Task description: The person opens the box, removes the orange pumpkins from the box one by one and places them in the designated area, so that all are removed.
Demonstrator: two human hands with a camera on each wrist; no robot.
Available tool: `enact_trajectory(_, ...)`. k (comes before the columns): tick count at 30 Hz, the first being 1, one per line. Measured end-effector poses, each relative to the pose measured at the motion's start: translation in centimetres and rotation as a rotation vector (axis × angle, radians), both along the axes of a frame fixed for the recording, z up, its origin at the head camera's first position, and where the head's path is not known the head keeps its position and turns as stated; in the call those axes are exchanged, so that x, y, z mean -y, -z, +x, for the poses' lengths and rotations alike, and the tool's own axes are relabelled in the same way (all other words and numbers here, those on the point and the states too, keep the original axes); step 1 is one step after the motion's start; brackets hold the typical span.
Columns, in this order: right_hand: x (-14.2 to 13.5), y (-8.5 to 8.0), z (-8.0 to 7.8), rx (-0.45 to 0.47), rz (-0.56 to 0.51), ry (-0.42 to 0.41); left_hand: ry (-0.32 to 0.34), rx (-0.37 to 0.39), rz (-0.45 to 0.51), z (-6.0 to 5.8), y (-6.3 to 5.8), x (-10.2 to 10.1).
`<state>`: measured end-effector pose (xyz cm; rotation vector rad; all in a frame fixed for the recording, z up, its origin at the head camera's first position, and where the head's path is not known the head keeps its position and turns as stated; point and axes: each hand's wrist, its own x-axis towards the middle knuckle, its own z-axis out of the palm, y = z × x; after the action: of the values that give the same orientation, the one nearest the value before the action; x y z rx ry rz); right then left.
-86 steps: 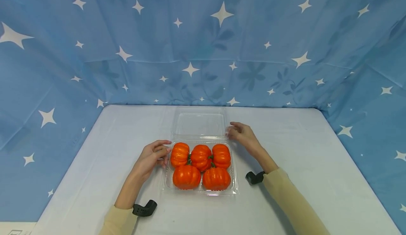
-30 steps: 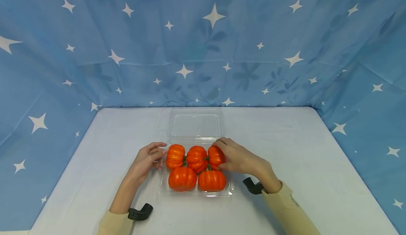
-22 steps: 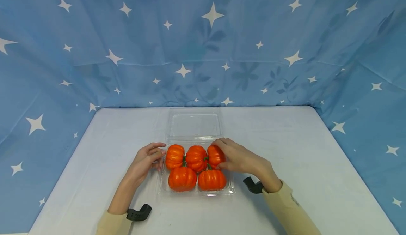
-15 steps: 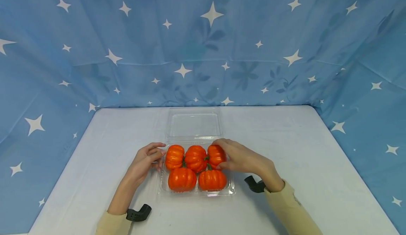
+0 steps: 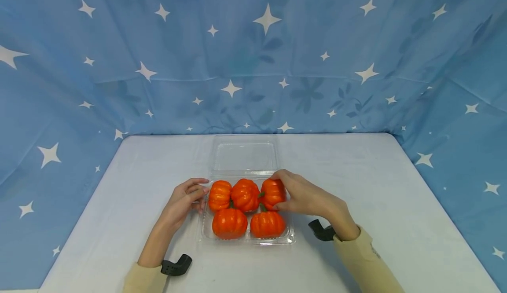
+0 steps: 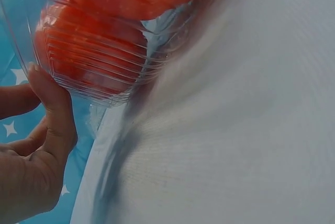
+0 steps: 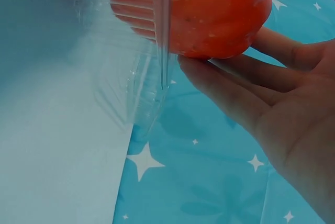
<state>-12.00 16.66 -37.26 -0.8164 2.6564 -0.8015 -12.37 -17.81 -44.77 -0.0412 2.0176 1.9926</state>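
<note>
In the head view, a clear plastic clamshell container [image 5: 287, 238] bears several small orange pumpkins with green stems. My right hand [image 5: 306, 196] grips the back right pumpkin [image 5: 273, 193], fingers on its far side and thumb on its near side. The right wrist view shows the fingertips against this pumpkin [image 7: 222, 17], beside the clear wall. My left hand [image 5: 180, 203] holds the container's left rim; in the left wrist view a bent finger [image 6: 55, 101] meets the plastic. Back middle pumpkin [image 5: 244, 195] and front right pumpkin [image 5: 267, 225] sit beside the gripped one.
The container's hinged lid [image 5: 245, 154] lies folded back toward the far table edge. Left pumpkin [image 5: 219, 196] and front left pumpkin [image 5: 229, 223] are also in the base. A white-covered table [image 5: 356, 174] stands before a blue star-patterned curtain [image 5: 178, 51].
My right hand has gone from beside the lid to the back right pumpkin. Over the last half second that pumpkin shifts slightly right, and the middle one turns a little. My left hand stays at the rim.
</note>
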Motion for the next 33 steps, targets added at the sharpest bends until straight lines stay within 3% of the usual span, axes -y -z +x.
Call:
enact_trajectory(15, -1.7, 0.0, -0.4, 0.014, -0.155, -0.012, -0.002, 0.010, -0.028, 0.0, 0.0, 0.0)
enact_trajectory(24, -2.5, 0.1, -0.8, -0.021, -0.313, -0.051, -0.006, 0.004, -0.029, 0.0, 0.0, -0.2)
enact_trajectory(33, -2.9, 0.3, -1.6, -0.062, -0.408, -0.011, -0.013, 0.010, -0.032, 0.2, -0.2, -0.1)
